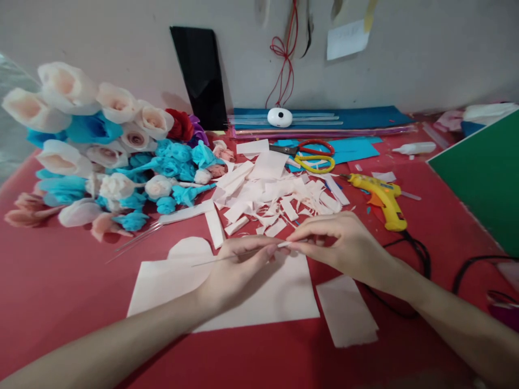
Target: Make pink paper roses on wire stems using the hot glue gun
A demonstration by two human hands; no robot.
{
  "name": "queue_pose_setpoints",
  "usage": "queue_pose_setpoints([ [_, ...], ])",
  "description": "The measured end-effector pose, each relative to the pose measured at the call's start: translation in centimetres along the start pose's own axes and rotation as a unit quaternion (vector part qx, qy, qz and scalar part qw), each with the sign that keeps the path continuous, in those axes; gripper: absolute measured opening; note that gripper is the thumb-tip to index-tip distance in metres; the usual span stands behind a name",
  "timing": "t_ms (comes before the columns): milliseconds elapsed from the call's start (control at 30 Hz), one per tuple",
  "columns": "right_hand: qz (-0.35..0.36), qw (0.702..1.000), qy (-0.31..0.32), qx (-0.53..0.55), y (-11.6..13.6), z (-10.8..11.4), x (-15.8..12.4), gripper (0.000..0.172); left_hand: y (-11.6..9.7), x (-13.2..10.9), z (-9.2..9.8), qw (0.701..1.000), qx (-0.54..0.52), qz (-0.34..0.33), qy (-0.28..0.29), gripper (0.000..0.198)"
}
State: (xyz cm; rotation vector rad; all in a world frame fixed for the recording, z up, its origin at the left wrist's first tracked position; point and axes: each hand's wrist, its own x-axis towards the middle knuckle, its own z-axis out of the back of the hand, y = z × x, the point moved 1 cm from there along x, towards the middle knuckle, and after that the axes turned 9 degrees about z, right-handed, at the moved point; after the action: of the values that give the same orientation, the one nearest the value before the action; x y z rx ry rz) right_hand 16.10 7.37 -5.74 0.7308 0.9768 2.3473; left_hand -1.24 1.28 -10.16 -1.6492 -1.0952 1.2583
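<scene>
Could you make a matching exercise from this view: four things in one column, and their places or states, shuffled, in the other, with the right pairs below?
Things
1. Thin wire
2. Glue gun
3. Scissors
4. Black slab

Places or states
A. One red handle loop, one yellow
B. Propped against the grey wall
C. Held in the left hand, one end sticking out
D. Lying right of the paper scraps, with a black cord

Pairs: 1-C, 2-D, 3-A, 4-B

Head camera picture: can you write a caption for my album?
Left hand and right hand hold a thin wire and white scrap above a red table with paper flowers.
</scene>
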Motion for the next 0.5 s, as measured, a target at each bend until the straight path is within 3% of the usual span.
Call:
queue_pose_setpoints([
  [300,-0.023,0.999,0.024,-0.019,0.3,0.0,0.1,0.013,0.1,0.0,0.1,1.000,0.018,0.007,-0.008,0.015],
  [367,-0.060,0.994,0.031,-0.083,0.1,0.6,-0.1,0.023,0.2,0.0,0.0,1.000,0.006,0.013,-0.002,0.014],
  [433,-0.096,0.977,-0.002,-0.188,-0.8,1.9,-0.6,0.034,0.3,0.0,-0.1,1.000,-0.020,0.021,0.004,0.014],
  [500,-0.124,0.945,-0.078,-0.292,-2.6,3.8,-1.8,0.026,0.4,-0.1,-0.2,0.998,-0.052,0.033,0.006,0.014],
])
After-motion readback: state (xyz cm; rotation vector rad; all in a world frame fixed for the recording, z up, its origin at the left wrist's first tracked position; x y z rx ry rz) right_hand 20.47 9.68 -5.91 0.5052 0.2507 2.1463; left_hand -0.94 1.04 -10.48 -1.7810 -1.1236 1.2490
